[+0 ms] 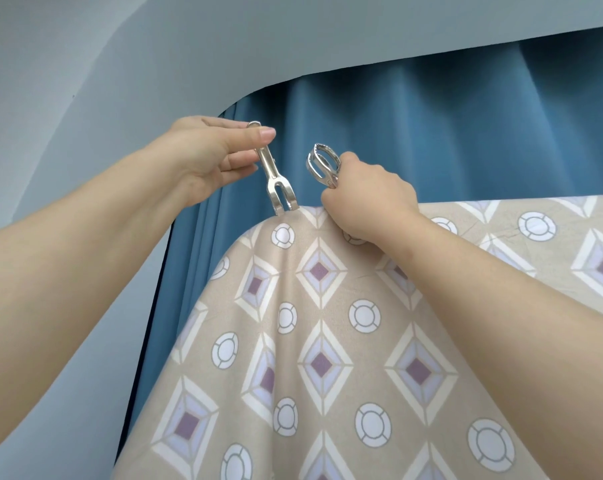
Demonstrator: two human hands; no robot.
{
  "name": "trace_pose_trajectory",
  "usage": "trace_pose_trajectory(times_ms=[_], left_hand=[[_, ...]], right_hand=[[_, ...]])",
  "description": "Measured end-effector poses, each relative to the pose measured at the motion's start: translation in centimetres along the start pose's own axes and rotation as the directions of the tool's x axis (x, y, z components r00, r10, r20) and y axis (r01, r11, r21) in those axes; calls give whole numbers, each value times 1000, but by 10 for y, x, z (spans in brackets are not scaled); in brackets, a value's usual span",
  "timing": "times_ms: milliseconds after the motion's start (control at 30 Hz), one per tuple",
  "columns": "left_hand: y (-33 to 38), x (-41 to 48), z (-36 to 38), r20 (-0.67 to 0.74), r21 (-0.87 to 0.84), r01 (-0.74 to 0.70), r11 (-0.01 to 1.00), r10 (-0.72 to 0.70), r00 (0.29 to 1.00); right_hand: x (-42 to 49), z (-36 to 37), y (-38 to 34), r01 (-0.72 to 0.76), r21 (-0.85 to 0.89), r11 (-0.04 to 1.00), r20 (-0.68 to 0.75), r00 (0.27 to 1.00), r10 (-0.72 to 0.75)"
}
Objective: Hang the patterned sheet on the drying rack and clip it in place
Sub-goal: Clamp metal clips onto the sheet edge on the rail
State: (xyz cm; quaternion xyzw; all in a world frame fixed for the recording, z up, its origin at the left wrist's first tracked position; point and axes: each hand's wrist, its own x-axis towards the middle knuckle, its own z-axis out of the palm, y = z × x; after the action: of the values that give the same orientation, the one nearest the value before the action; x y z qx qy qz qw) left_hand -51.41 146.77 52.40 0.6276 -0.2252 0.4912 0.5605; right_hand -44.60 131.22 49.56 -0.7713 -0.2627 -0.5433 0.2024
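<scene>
The patterned sheet [327, 323], beige with diamonds and circles, hangs draped over a rack bar that it hides. My left hand [206, 154] pinches the top of a metal clip [272, 171], whose forked jaws touch the sheet's top left corner. My right hand [366, 199] holds a second metal clip [322, 162] in its curled fingers, and its knuckles rest on the sheet's top edge just right of the first clip.
A blue curtain [431, 126] hangs right behind the sheet. A grey-blue wall [68, 64] and ceiling fill the left and top of the view.
</scene>
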Motion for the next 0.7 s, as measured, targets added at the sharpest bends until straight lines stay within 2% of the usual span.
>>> trace_pose_trajectory(times_ms=[233, 333, 467, 700], left_hand=[[-1, 0, 0, -81, 136, -75, 988, 87, 993], [-8, -1, -4, -90, 48, -57, 997, 61, 994], [-22, -6, 8, 13, 92, 12, 996, -13, 1000], [-44, -8, 17, 7, -48, 97, 994, -97, 995]], right_hand=[[-1, -4, -2, 3, 15, 1000, 0, 1000, -3], [-1, -6, -2, 6, 12, 1000, -7, 1000, -6], [-2, -6, -3, 13, 4, 1000, -10, 1000, -13], [-2, -7, 0, 3, 26, 1000, -21, 1000, -3]])
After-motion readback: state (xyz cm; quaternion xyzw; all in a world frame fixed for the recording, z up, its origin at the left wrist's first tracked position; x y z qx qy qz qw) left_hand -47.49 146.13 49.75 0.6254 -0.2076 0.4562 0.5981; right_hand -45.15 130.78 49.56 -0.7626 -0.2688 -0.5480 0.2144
